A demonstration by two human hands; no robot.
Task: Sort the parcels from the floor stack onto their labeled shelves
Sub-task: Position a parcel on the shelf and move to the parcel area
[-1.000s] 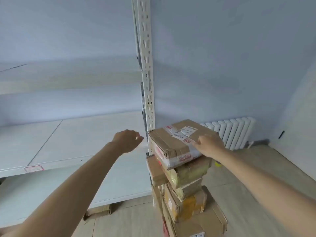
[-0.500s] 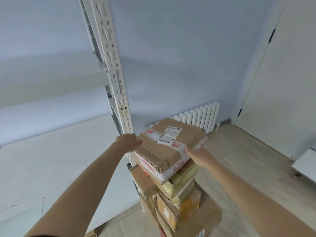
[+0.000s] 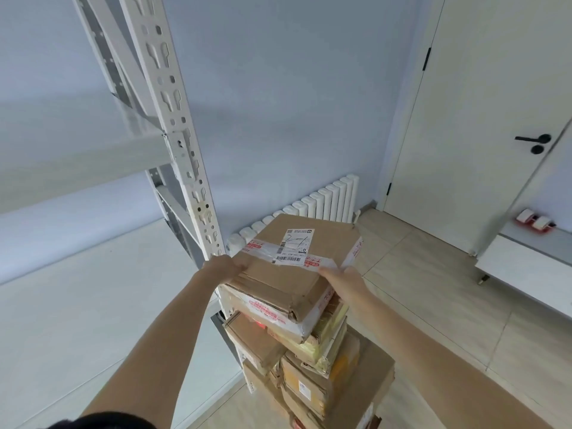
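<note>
top parcel gripped at both sides, ready to come off the stack

we hold the flat brown cardboard parcel with white printed tape (image 3: 294,267) between both hands where it sits on top of the leaning floor stack of brown cardboard boxes (image 3: 312,360). our left hand (image 3: 224,269) curls its fingers round the parcel's left edge, and our right hand (image 3: 343,278) presses against its right edge with the thumb on top; we cannot tell how its other fingers lie. we judge the two-sided hold is meant to lift the parcel level without tipping the boxes beneath it. on the parcel's top is a white shipping label (image 3: 294,243) with barcodes and a handwritten mark, too small to read; the tape's red print is also unreadable. the white slotted metal shelf upright (image 3: 185,168) stands just left of the parcel
</note>
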